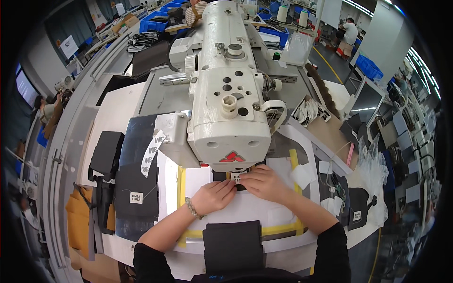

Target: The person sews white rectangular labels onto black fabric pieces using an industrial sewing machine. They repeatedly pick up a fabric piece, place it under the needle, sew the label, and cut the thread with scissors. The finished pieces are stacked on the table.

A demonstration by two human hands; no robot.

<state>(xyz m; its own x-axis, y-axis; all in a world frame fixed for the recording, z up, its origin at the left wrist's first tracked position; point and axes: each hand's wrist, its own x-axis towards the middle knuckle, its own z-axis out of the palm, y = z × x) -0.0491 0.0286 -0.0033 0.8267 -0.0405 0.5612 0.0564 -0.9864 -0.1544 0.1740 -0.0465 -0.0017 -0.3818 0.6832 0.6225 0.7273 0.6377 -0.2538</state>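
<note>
Below the white sewing machine head (226, 141), my left hand (212, 198) rests palm down with fingers lying on the edge of a small dark piece (240, 187), open. My right hand (262, 184) is open too, its fingertips pressing on a small white label (236, 177) on that dark piece, beside the left fingertips. The needle area is hidden by the machine head. Both hands lie over a white template board (278, 212) edged with yellow tape. A stack of dark grey fabric pieces (232, 245) lies nearer me, between my forearms.
At left are a dark labelled piece (137, 184), a black stack (106, 151) and mustard fabric (78, 210). At right are loose plastic bags (370, 170), a dark labelled piece (358, 203) and a box of paper scraps (309, 108). Co-workers (349, 33) work in the background among blue bins (370, 66).
</note>
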